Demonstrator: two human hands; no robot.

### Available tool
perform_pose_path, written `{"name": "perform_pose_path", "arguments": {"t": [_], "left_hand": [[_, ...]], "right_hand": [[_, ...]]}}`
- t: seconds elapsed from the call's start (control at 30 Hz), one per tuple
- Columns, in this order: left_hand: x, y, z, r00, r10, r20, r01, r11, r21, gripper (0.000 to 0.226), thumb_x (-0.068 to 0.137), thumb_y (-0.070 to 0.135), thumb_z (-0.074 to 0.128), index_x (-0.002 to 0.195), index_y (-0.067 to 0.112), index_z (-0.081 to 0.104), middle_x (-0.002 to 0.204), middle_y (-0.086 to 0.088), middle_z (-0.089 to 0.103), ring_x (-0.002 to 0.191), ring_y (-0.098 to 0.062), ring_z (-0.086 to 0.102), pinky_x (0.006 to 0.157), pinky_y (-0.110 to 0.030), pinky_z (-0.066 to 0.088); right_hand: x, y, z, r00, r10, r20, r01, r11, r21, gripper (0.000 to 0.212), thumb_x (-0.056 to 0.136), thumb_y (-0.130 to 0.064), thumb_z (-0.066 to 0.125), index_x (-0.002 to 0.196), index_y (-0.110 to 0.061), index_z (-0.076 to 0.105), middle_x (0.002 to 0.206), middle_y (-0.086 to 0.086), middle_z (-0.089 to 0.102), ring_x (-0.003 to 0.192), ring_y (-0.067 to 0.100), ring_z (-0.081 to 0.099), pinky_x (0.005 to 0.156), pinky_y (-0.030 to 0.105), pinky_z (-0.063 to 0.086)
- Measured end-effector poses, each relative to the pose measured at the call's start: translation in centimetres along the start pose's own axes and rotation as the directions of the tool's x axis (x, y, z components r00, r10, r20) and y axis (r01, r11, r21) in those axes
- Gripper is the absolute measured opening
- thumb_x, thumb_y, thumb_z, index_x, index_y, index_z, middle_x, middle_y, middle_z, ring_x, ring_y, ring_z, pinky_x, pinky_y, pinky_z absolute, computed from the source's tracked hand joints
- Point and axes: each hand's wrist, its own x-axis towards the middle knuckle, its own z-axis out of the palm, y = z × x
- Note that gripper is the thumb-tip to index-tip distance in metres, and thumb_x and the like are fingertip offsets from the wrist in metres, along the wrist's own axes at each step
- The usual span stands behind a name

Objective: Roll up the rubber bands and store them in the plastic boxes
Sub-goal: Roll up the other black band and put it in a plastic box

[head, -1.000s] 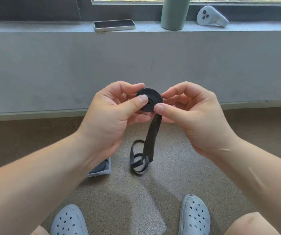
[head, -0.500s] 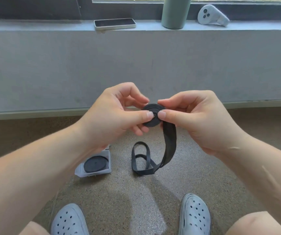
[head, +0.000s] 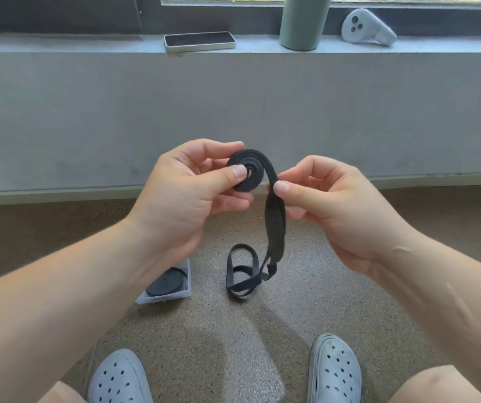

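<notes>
Band [head: 274, 225] tail hangs downward from coil [head: 246, 170], face toward camera.

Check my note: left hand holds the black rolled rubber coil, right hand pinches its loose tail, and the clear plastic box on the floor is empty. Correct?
No. The head view shows the clear plastic box already holds a rolled black rubber band. Otherwise right: the left hand holds the black rubber coil and the right hand pinches its loose tail.

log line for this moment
step: rolling | left hand: pinches coil | right hand: pinches tail | plastic box: on floor, rolled band inside | status: roll unfinished
</notes>
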Motion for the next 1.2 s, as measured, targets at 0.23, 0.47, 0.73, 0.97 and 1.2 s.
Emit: {"name": "perform_pose_path", "arguments": {"t": [0.23, 0.47, 0.73, 0.97, 1.2], "left_hand": [[-0.3, 0.3, 0.5, 0.997, 0.034, 0.07, -0.026, 0.993, -0.112, 0.026, 0.076, 0.004, 0.067, 0.102, 0.01, 0.063, 0.083, -0.011, 0.072, 0.063, -0.024, 0.07, 0.058, -0.024, 0.06], [-1.0, -0.5, 0.7, 0.999, -0.033, 0.038, 0.038, 0.99, -0.135, 0.017, 0.092, -0.003, 0.06, 0.101, 0.011, 0.06, 0.085, -0.011, 0.074, 0.066, -0.025, 0.072, 0.058, -0.024, 0.059], [-1.7, -1.0, 1.4, 0.997, -0.069, -0.042, 0.059, 0.98, -0.191, 0.016, 0.093, -0.002, 0.06, 0.098, 0.013, 0.058, 0.078, -0.007, 0.073, 0.055, -0.016, 0.066, 0.052, -0.023, 0.057], [-1.4, -1.8, 0.0, 0.993, -0.106, 0.042, 0.103, 0.992, 0.07, 0.029, 0.081, -0.004, 0.072, 0.08, 0.013, 0.049, 0.069, -0.01, 0.066, 0.044, -0.023, 0.061, 0.035, -0.023, 0.044], [-0.6, -0.6, -0.6, 0.969, -0.091, 0.231, 0.024, 0.96, 0.279, 0.034, 0.088, -0.013, 0.062, 0.108, 0.013, 0.069, 0.087, -0.012, 0.072, 0.059, -0.033, 0.069, 0.056, -0.037, 0.061]], "right_hand": [[-0.3, 0.3, 0.5, 0.982, -0.178, -0.066, 0.178, 0.984, -0.005, 0.031, 0.073, -0.017, 0.088, 0.097, -0.022, 0.068, 0.081, 0.006, 0.069, 0.073, 0.023, 0.067, 0.066, 0.033, 0.052], [-0.6, 0.7, 1.0, 0.964, -0.237, -0.123, 0.237, 0.971, -0.018, 0.022, 0.079, -0.006, 0.078, 0.1, -0.012, 0.075, 0.085, 0.017, 0.077, 0.081, 0.035, 0.074, 0.069, 0.036, 0.058], [-0.9, 1.7, 2.5, 0.95, -0.229, -0.214, 0.232, 0.973, -0.012, 0.033, 0.072, -0.014, 0.087, 0.103, -0.008, 0.077, 0.091, 0.005, 0.08, 0.088, 0.023, 0.076, 0.077, 0.037, 0.061], [-0.8, 1.5, 0.9, 0.972, -0.196, -0.131, 0.181, 0.977, -0.115, 0.02, 0.077, -0.001, 0.082, 0.094, -0.011, 0.078, 0.088, 0.005, 0.079, 0.089, 0.025, 0.076, 0.087, 0.042, 0.061], [-0.2, 0.4, -0.5, 0.983, -0.165, 0.08, 0.181, 0.951, -0.25, 0.022, 0.083, 0.005, 0.075, 0.096, -0.012, 0.076, 0.093, 0.003, 0.08, 0.091, 0.017, 0.076, 0.088, 0.033, 0.059]]}}
